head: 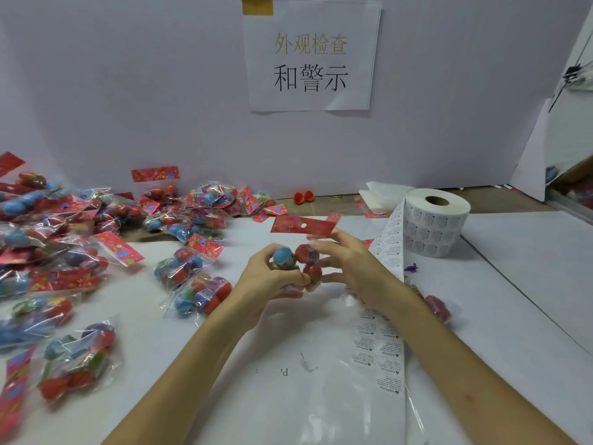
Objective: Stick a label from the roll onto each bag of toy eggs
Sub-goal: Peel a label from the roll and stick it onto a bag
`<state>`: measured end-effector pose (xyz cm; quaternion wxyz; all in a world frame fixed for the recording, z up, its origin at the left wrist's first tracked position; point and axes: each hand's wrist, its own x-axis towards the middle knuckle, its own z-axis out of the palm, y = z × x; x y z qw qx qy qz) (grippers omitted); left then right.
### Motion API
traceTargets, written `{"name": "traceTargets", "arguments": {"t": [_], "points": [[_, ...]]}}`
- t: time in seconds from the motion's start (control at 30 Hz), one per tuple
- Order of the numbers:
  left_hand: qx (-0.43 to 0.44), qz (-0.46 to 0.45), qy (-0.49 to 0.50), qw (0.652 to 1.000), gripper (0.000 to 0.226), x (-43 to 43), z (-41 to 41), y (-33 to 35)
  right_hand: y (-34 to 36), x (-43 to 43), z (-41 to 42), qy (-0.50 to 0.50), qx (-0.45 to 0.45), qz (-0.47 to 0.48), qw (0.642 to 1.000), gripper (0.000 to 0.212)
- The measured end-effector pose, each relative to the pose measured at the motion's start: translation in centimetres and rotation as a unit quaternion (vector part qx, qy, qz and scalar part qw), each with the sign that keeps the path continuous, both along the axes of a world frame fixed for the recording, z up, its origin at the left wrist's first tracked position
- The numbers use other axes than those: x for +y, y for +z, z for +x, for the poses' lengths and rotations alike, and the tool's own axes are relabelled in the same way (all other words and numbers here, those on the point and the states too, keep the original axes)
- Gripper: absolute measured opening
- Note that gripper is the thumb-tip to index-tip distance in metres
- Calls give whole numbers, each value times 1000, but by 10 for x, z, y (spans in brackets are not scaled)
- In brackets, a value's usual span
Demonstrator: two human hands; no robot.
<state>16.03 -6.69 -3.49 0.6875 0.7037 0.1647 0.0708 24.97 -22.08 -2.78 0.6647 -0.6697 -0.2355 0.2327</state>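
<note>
1. The left hand (272, 277) and the right hand (349, 268) hold between them one clear plastic bag of blue and red toy eggs (298, 261), lifted a little above the middle of the white table (513, 268).
2. The left hand grips the bag from 9 o'clock, with its fingers curled round the lower eggs. The right hand pinches it from 3 o'clock, fingers on the upper eggs and thumb below.
3. The bag stands nearly upright. Its red flowered card header (303, 224) points to 12 o'clock, and its long axis runs from 6 to 12.
4. I cannot tell if a label is already on this bag, or on a fingertip.
5. The white roll of printed warning labels (436, 220) stands at about 2 o'clock from the bag, near the wall. Its loose strip of labels (382, 342) runs from the roll down toward 6 o'clock and passes just beside the right wrist.
6. So the labels lie on the right side, and the right hand is clearly nearer to them. In my judgement this hand must let go and reach to 4 o'clock, while the left hand alone keeps the bag.
7. A large pile of similar egg bags (64, 252) lies at 9 o'clock, well apart from the roll.
</note>
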Motion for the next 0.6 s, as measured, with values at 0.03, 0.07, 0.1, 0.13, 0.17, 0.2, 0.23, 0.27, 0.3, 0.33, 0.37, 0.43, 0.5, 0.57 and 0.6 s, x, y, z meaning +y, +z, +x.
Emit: {"name": "traceTargets", "arguments": {"t": [0.03,0.07,0.1,0.13,0.17,0.2,0.23,0.27,0.3,0.33,0.37,0.43,0.5,0.57,0.6], "points": [[-7,-12,4,1000,42,0,0,0,-1,-1,0,10,-7,-10,1000,41],[-14,-23,8,1000,44,-1,1,-1,-2,-1,0,13,-12,-19,1000,39],[-19,-33,12,999,46,-1,1,-2,-3,-1,1,14,-13,-27,999,39],[-25,-43,17,999,47,-1,2,-2,-4,-1,0,15,-13,-32,999,40],[-31,-54,20,998,48,-2,3,-2,-4,0,-1,21,-15,-37,999,40],[-36,-61,22,997,48,-2,3,-2,-5,1,-2,27,-18,-42,999,39],[-39,-65,24,997,48,-3,3,-3,-5,2,-3,33,-23,-48,998,37],[-39,-66,27,997,48,-3,3,-2,-5,3,-4,37,-27,-53,998,35],[-38,-68,29,997,48,-3,3,-2,-5,3,-5,39,-28,-55,997,34],[-34,-70,29,997,49,-2,3,-2,-6,4,-6,39,-28,-57,997,33],[-31,-74,26,996,50,-1,2,-2,-7,5,-6,39,-32,-57,997,32],[-26,-81,18,996,56,1,2,-1,-9,6,-6,34,-42,-53,997,26],[-18,-70,10,997,62,2,1,-1,-9,8,-6,24,-42,-39,998,24],[-11,-51,-8,999,62,1,1,-2,-8,9,-5,-5,-31,-17,999,30],[-7,-44,-19,999,61,0,1,-2,-7,9,-4,-32,-25,-9,999,31]]}}
